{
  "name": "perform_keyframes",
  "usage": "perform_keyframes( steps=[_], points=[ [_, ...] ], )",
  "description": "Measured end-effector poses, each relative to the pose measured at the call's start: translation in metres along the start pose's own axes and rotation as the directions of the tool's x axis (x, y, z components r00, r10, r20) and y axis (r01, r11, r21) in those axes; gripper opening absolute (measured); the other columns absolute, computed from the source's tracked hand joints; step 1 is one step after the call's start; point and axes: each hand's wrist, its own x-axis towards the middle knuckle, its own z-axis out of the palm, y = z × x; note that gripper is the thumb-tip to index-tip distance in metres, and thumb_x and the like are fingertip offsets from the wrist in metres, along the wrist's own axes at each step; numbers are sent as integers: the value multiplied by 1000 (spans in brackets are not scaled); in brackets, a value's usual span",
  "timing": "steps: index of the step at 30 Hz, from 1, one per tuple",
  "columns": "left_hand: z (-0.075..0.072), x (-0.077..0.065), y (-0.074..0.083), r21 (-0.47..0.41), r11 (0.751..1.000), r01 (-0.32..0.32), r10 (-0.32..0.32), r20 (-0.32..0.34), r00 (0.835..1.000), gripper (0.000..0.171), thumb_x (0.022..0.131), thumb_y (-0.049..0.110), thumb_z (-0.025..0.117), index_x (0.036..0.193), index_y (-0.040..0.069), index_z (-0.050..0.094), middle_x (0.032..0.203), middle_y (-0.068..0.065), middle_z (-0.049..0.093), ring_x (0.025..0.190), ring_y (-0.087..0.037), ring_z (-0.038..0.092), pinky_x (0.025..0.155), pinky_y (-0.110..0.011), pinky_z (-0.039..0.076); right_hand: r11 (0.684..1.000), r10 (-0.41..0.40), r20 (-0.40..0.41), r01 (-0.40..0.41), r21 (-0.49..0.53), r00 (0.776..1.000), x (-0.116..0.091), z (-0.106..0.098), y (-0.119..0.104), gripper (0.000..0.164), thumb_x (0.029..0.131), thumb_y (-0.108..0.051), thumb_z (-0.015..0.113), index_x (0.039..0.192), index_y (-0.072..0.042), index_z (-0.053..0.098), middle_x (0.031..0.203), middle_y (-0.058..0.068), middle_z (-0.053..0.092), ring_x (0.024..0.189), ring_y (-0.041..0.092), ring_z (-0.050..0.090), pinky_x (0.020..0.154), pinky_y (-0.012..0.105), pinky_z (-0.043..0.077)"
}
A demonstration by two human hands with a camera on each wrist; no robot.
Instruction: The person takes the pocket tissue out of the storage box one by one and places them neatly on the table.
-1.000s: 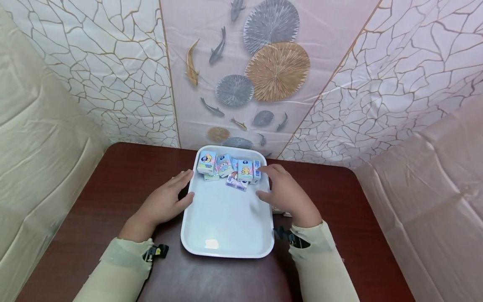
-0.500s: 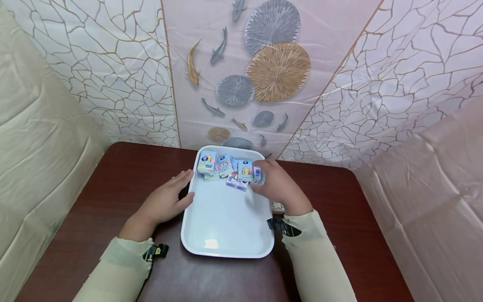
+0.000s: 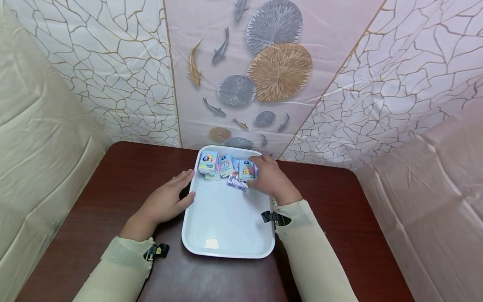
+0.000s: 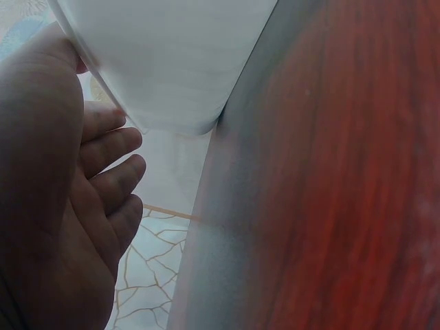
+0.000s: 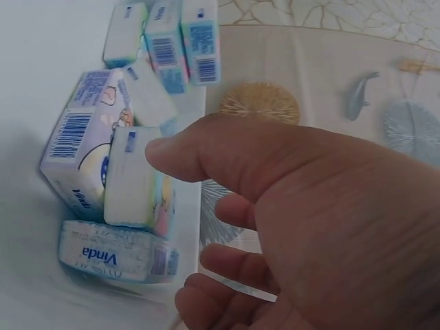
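Small Vinda tissue packs with cartoon prints lie bunched at the far end of a white tray (image 3: 226,226). Over the right of the bunch is my right hand (image 3: 269,176), thumb and fingers spread around a blue tissue pack with a yellow figure (image 3: 246,171). In the right wrist view the thumb overlaps that tissue pack (image 5: 130,179), while the fingers (image 5: 237,268) are loosely bent, with a gap to the packs. A purple tissue pack (image 5: 79,148) lies beside it. My left hand (image 3: 166,199) has its fingertips at the tray's left rim, fingers extended.
Several other tissue packs (image 3: 207,162) fill the tray's far left corner. A patterned item (image 3: 274,204) sits beside the tray's right edge, mostly hidden by the right arm. The dark red table (image 3: 332,201) meets a patterned cloth wall (image 3: 234,117) behind.
My right hand has moved left and inward over the right-hand tissue packs, covering the rightmost one more. The left hand stays at the tray rim.
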Motion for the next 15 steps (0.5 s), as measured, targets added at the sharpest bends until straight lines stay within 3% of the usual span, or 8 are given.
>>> perform_keyframes(
  steps=[7,15],
  points=[
    [0,1,0,-2,1000,-1,1,-2,1000,79,114,47,62,179,18,31,186,-6,31,173,-35,31,137,-63,33,1000,26,24,-25,-18,999,10,2,0,89,93,-27,94,170,-16,51,176,18,38,148,39,52,114,57,62],
    [0,0,0,0,1000,-7,7,-7,1000,78,114,45,62,179,16,31,186,-9,32,173,-36,32,137,-62,34,999,31,61,-30,-18,998,18,0,-2,93,90,-22,96,171,-15,50,175,20,41,141,38,58,117,62,58]
  ],
)
